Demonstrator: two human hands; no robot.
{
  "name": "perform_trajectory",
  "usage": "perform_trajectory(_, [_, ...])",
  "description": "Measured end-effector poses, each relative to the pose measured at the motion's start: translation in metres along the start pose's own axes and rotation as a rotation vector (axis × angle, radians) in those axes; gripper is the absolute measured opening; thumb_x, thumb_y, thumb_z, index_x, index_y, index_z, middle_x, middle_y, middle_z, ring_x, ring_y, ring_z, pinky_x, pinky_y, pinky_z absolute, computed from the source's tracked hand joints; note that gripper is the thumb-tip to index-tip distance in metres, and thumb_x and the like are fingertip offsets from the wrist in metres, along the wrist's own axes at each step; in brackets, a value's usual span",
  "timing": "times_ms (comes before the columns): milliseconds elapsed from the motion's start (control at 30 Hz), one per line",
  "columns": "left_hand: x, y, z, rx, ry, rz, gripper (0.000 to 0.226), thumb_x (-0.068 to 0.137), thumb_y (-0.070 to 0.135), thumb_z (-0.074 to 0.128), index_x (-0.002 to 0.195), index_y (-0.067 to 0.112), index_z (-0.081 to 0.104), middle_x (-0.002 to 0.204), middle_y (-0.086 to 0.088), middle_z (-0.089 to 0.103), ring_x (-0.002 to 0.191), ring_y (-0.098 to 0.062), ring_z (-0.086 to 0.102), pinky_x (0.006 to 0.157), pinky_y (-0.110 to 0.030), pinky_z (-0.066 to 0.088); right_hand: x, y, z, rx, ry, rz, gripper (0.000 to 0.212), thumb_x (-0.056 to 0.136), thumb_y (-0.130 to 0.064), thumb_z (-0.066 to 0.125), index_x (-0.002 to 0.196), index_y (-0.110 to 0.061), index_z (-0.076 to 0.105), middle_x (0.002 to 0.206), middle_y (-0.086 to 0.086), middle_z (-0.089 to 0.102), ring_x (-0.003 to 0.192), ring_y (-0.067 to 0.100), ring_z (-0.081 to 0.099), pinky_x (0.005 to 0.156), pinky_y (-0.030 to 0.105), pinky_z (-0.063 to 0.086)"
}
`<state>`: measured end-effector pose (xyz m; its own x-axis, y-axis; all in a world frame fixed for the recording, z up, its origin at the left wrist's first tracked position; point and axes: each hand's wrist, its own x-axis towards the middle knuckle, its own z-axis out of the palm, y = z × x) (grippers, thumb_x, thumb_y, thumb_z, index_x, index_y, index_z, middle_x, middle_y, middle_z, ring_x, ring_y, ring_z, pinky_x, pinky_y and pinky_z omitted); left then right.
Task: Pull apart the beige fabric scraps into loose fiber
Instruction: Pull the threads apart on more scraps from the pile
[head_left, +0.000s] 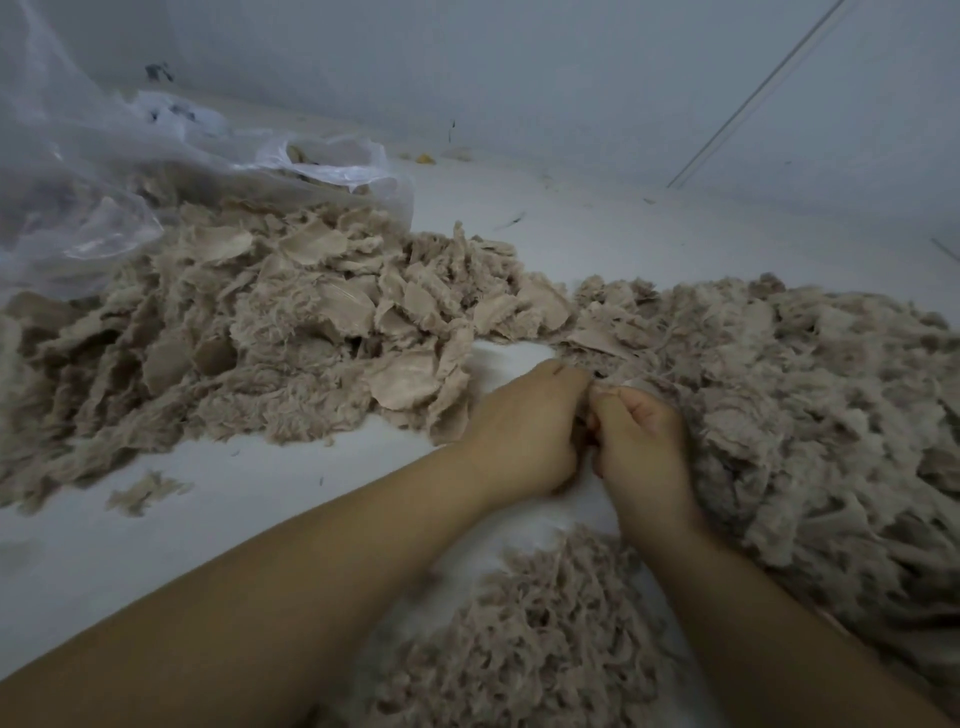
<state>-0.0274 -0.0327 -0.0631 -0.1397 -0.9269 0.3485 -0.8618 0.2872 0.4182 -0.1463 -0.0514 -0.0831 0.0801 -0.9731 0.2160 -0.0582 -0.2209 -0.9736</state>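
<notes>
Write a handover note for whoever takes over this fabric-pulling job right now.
Left hand and right hand: knuckles together, both pinching one small scrap between them at the edge of the fiber heap.
Scraps not yet pulled: big pile on the left, spilling from a clear plastic bag; one stray bit lies on the white floor in front.
Done: loose fiber heap on the right, and a smaller clump between the forearms.
Left: finish this scrap, then work through the left pile, which looks like roughly half the material.
</notes>
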Motion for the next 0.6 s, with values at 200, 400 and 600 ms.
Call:
perform_trajectory(200, [0.030, -0.003, 0.006, -0.223, -0.197, 0.060, 0.022, 0.087, 0.004, 0.057, 0.101, 0.018, 0.067, 0.108, -0.009, 0.063, 0.102, -0.027, 0.059, 0.090, -0.043, 0.049, 0.001, 0.000, 0.001, 0.015, 0.035, -0.029, 0.040, 0.091, -0.023, 0.054, 0.052, -0.025, 0.048, 0.050, -0.006, 0.033, 0.048, 0.006, 0.031, 0.047, 0.024, 0.025])
perform_trajectory(400, [0.019, -0.024, 0.006, -0.322, -0.043, 0.029, 0.020, 0.086, -0.008, 0.059, 0.071, 0.003, 0.067, 0.072, -0.008, 0.060, 0.072, -0.026, 0.057, 0.066, -0.033, 0.044, 0.005, 0.002, -0.001, -0.026, 0.055, 0.068, 0.028, 0.097, -0.011, 0.050, 0.080, -0.019, 0.072, 0.044, -0.017, 0.048, 0.040, 0.000, 0.042, 0.041, 0.015, 0.035])
perform_trajectory(600, [0.007, -0.061, -0.015, -0.427, -0.096, -0.051, 0.009, 0.088, 0.003, 0.069, 0.085, 0.006, 0.077, 0.094, 0.000, 0.075, 0.092, -0.010, 0.069, 0.089, -0.028, 0.054, 0.007, 0.003, 0.001, -0.081, 0.008, 0.212, 0.033, 0.099, -0.011, 0.048, 0.130, -0.009, 0.060, 0.042, -0.015, 0.053, 0.037, 0.004, 0.044, 0.039, 0.018, 0.039])
